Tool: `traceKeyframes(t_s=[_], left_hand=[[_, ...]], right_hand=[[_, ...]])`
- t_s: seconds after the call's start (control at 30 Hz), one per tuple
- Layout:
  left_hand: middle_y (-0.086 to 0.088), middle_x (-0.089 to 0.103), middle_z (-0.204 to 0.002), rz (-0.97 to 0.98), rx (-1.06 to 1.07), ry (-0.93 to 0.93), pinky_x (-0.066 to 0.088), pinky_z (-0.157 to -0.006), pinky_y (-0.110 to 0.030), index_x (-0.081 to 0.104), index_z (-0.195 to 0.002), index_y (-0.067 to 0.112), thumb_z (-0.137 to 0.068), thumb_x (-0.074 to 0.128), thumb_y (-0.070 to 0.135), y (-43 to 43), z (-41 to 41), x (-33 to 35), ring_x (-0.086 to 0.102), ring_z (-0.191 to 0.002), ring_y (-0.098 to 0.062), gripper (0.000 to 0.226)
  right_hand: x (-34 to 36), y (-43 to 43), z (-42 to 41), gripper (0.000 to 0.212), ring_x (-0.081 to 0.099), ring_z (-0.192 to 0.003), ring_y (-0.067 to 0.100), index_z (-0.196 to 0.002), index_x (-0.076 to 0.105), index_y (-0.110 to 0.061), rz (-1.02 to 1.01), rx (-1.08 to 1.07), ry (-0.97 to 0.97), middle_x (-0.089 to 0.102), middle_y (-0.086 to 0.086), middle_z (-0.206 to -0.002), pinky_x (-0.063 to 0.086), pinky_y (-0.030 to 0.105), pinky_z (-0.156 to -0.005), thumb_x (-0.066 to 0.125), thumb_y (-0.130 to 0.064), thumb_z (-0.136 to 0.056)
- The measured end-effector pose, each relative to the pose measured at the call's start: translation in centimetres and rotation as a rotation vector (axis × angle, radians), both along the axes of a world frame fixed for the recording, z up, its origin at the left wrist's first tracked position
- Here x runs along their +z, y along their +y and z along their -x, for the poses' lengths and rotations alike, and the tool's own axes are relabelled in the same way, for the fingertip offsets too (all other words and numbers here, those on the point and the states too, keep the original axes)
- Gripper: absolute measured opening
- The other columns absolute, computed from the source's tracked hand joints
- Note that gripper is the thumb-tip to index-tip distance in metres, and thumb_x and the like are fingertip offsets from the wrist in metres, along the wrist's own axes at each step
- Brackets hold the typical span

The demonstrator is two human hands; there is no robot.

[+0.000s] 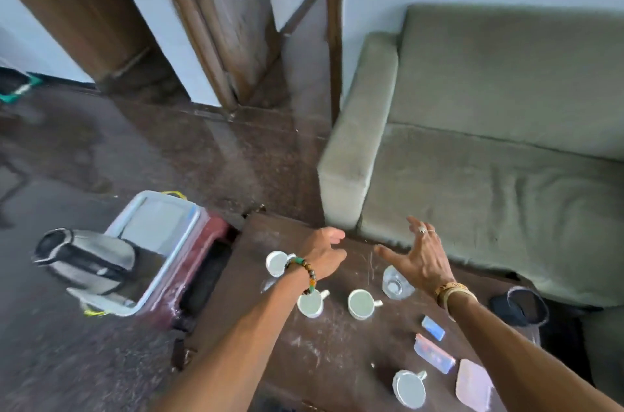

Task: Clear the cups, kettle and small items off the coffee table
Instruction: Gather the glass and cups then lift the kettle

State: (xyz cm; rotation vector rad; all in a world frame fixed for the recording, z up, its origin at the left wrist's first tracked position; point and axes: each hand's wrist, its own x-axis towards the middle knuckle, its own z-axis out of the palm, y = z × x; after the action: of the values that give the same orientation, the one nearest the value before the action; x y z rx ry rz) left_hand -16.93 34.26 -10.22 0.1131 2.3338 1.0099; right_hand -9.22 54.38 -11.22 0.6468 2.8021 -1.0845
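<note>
While on its side, kettle (84, 259), top leftward.

left hand (324, 256), at the wrist: beaded bracelet (305, 271), single strand, round beads in green, orange, brown and dark grey.
right hand (418, 264), at the wrist: bangles (452, 291), stacked, gold and pale tan.
right hand, on two fingers: rings (422, 230), pale metal, one with a raised setting.
both forearms bare.

The left hand (324, 253) and right hand (415, 259) hover empty above the tabletop (337, 347). Four white cups (360, 303) stand on it.
</note>
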Motion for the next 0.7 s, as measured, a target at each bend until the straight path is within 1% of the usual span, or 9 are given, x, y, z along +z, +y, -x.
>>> traceKeyframes(t_s=[0.07, 0.2, 0.33, 0.4, 0.47, 0.53, 0.57, 0.63, 0.7], left_hand=[[0.001, 0.066, -0.122, 0.025, -0.004, 0.036, 0.045, -0.096, -0.02, 0.063, -0.121, 0.02, -0.079, 0.065, 0.015, -1.7, -0.4, 1.6, 0.061, -0.113, -0.01, 0.042], [0.006, 0.068, -0.12, 0.077, 0.091, 0.187, 0.048, -0.095, -0.02, 0.065, -0.118, 0.026, -0.078, 0.062, 0.02, -9.9, -1.4, 7.8, 0.064, -0.108, -0.008, 0.041], [0.002, 0.066, -0.123, 0.07, 0.183, 0.265, 0.048, -0.098, -0.025, 0.064, -0.12, 0.021, -0.08, 0.061, 0.017, -17.8, -1.7, 11.7, 0.063, -0.11, -0.011, 0.04], [0.004, 0.066, -0.122, 0.078, 0.239, 0.296, 0.044, -0.095, -0.019, 0.064, -0.12, 0.022, -0.081, 0.06, 0.016, -21.8, -2.4, 12.5, 0.062, -0.111, -0.011, 0.04], [0.007, 0.068, -0.115, 0.122, 0.292, 0.325, 0.041, -0.088, -0.017, 0.067, -0.114, 0.023, -0.081, 0.06, 0.018, -26.3, -3.6, 12.9, 0.062, -0.109, -0.011, 0.034], [0.005, 0.068, -0.106, 0.165, 0.323, 0.332, 0.047, -0.087, -0.024, 0.069, -0.101, 0.021, -0.082, 0.059, 0.02, -31.0, -5.5, 12.6, 0.063, -0.106, -0.016, 0.021], [0.004, 0.067, -0.104, 0.173, 0.335, 0.325, 0.049, -0.09, -0.028, 0.068, -0.1, 0.021, -0.083, 0.059, 0.019, -33.0, -6.4, 12.4, 0.063, -0.107, -0.018, 0.019], [0.004, 0.066, -0.114, 0.18, 0.383, 0.292, 0.049, -0.098, -0.032, 0.066, -0.109, 0.022, -0.083, 0.059, 0.017, -37.6, -8.6, 11.9, 0.06, -0.114, -0.017, 0.028], [0.003, 0.063, -0.126, 0.188, 0.43, 0.279, 0.045, -0.103, -0.029, 0.064, -0.121, 0.019, -0.084, 0.06, 0.015, -41.9, -10.2, 11.6, 0.058, -0.118, -0.014, 0.038]], right_hand=[[2.0, -1.2, 0.7, 0.102, 0.043, -0.135, 0.031, -0.149, 0.038, -0.006, -0.006, 0.027, 0.022, 0.048, 0.015, -0.143, 0.034, 0.043, -0.116, 0.078, -0.061, -0.073], [8.2, -8.6, 2.0, 0.103, 0.045, -0.136, 0.028, -0.149, 0.039, -0.011, -0.01, 0.217, 0.099, 0.047, 0.012, -0.146, 0.036, 0.04, -0.116, 0.075, -0.067, -0.071], [11.5, -16.7, 2.7, 0.11, 0.044, -0.137, 0.024, -0.151, 0.036, -0.017, -0.018, 0.342, 0.139, 0.045, 0.008, -0.148, 0.037, 0.039, -0.116, 0.061, -0.082, -0.066], [12.3, -21.0, 2.7, 0.113, 0.045, -0.136, 0.022, -0.151, 0.036, -0.018, -0.02, 0.384, 0.152, 0.045, 0.006, -0.147, 0.039, 0.038, -0.115, 0.058, -0.085, -0.063], [12.6, -25.7, 2.4, 0.112, 0.047, -0.135, 0.021, -0.151, 0.037, -0.017, -0.02, 0.433, 0.163, 0.046, 0.005, -0.145, 0.038, 0.038, -0.115, 0.058, -0.084, -0.064], [12.3, -30.5, 1.6, 0.113, 0.047, -0.134, 0.02, -0.15, 0.038, -0.015, -0.011, 0.479, 0.146, 0.046, 0.004, -0.144, 0.038, 0.037, -0.116, 0.059, -0.083, -0.062], [12.2, -32.4, 1.1, 0.113, 0.048, -0.134, 0.018, -0.149, 0.039, -0.016, 0.004, 0.492, 0.131, 0.046, 0.002, -0.143, 0.038, 0.037, -0.115, 0.058, -0.084, -0.061], [11.9, -36.7, -0.1, 0.11, 0.05, -0.131, 0.017, -0.147, 0.041, -0.02, 0.019, 0.538, 0.119, 0.046, -0.005, -0.137, 0.041, 0.036, -0.113, 0.059, -0.085, -0.059], [11.8, -40.7, -0.8, 0.104, 0.049, -0.131, 0.018, -0.144, 0.043, -0.022, 0.018, 0.584, 0.109, 0.046, -0.006, -0.135, 0.04, 0.036, -0.113, 0.059, -0.084, -0.061]])
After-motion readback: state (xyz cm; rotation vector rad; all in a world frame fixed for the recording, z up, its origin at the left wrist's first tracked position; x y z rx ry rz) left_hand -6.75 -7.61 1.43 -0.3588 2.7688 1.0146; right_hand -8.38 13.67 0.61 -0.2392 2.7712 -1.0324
